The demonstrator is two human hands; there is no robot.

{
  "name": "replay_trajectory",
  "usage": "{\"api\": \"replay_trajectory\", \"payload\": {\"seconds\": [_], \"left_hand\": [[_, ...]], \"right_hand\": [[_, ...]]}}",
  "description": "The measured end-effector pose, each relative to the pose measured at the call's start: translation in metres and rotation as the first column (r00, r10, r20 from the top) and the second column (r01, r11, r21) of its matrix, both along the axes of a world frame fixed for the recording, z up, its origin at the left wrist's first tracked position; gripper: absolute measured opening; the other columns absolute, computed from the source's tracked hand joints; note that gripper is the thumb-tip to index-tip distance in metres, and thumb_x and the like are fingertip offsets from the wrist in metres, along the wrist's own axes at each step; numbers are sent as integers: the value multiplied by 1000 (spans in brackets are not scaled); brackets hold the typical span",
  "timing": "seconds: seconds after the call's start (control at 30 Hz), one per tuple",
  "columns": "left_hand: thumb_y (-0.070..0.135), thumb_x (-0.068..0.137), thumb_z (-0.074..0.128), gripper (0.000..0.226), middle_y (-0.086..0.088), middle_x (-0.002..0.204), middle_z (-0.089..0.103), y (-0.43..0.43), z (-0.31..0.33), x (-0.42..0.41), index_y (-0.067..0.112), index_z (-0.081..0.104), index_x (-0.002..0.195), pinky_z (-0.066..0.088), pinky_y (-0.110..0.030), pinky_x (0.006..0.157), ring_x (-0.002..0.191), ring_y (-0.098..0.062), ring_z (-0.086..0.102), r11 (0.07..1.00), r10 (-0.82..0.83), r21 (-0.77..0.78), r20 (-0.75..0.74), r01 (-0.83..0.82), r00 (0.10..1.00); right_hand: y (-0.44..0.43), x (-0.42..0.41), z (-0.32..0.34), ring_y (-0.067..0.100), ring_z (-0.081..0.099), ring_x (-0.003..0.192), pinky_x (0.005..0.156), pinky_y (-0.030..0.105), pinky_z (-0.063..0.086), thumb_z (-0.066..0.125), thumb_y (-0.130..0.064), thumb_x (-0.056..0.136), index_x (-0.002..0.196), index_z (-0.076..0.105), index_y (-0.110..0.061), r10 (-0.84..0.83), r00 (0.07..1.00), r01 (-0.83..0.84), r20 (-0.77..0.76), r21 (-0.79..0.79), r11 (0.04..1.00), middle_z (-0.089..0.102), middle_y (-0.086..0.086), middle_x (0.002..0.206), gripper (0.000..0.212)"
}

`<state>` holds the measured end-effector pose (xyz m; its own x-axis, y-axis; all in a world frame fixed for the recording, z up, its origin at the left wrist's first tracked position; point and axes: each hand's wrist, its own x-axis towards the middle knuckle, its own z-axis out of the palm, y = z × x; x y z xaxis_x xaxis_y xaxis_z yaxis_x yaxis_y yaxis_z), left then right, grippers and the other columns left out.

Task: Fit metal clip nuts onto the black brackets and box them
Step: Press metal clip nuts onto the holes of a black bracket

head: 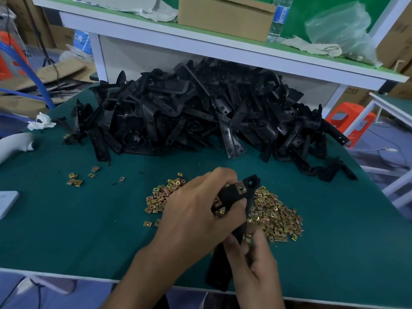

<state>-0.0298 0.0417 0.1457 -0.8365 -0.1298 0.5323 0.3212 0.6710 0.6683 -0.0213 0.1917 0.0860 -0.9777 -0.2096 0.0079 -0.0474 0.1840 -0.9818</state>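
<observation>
My left hand grips the upper part of a long black bracket, held above the green table. A metal clip nut sits on the bracket near its top end, by a round hole. My right hand holds the bracket's lower part and pinches a small brass clip nut against it. A spread of loose brass clip nuts lies under and to the right of my hands. A large heap of black brackets fills the back of the table.
A few stray clip nuts lie at the left. Crumpled white tissue sits near the left edge. On the shelf above stand a cardboard box, a water bottle and a plastic bag.
</observation>
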Motion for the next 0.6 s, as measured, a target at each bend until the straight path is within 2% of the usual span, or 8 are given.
{"api": "replay_trajectory", "payload": {"seconds": [0.07,0.17,0.23,0.3,0.4,0.47,0.53,0.6], "left_hand": [[48,85,57,19,19,74,49,2,0,-2,41,44,97,37,-19,56,68,2,48,999,-18,-48,20,19,1000],[50,87,56,20,27,73,46,8,-6,-6,43,43,101,37,-22,54,65,1,45,993,-70,-90,58,75,996],[54,92,57,22,32,78,47,16,-15,-8,45,43,106,40,-23,54,65,-1,46,984,-126,-116,85,136,988],[62,94,53,23,39,86,49,28,-25,-10,50,44,111,39,-12,54,69,2,52,970,-198,-113,138,214,970],[66,84,50,39,47,102,46,54,-38,-14,62,44,123,42,-1,64,83,10,54,940,-293,-119,187,318,937],[63,85,58,46,48,117,43,73,-43,-15,64,44,129,35,8,77,98,19,48,913,-353,-137,201,383,914],[54,88,67,47,44,118,52,91,-49,-16,59,49,131,29,9,86,103,22,49,890,-405,-132,212,436,890],[50,83,66,48,41,114,57,106,-53,-15,63,47,126,31,7,82,99,18,54,874,-438,-113,240,473,866]], "right_hand": [[3,2,1,30,63,64,65,37,51,65,-42,90,107,64,-37,18,998,-15,55,-58,998,53,26,69,17],[15,7,-1,23,70,73,67,26,52,62,-20,101,101,63,-38,62,989,-49,135,-96,994,70,8,72,18],[27,12,-4,18,69,73,67,26,51,63,-21,100,99,63,-37,58,977,-36,207,-111,993,69,4,76,16],[41,19,-8,16,68,77,70,28,51,68,-32,97,101,64,-38,24,959,17,284,-141,990,65,8,81,8],[70,31,-26,13,66,74,67,26,51,71,-35,93,108,65,-34,-136,944,196,299,-178,964,59,21,84,16],[92,40,-39,12,59,63,60,23,48,68,-20,98,110,63,-19,-295,918,355,265,-217,909,57,8,70,14],[118,50,-51,18,58,66,61,25,50,64,-12,99,108,60,-13,-458,850,511,261,-194,838,58,10,74,10],[149,61,-59,24,64,76,67,30,55,63,-15,100,106,62,-16,-575,755,645,316,-196,739,63,18,86,6]]}}
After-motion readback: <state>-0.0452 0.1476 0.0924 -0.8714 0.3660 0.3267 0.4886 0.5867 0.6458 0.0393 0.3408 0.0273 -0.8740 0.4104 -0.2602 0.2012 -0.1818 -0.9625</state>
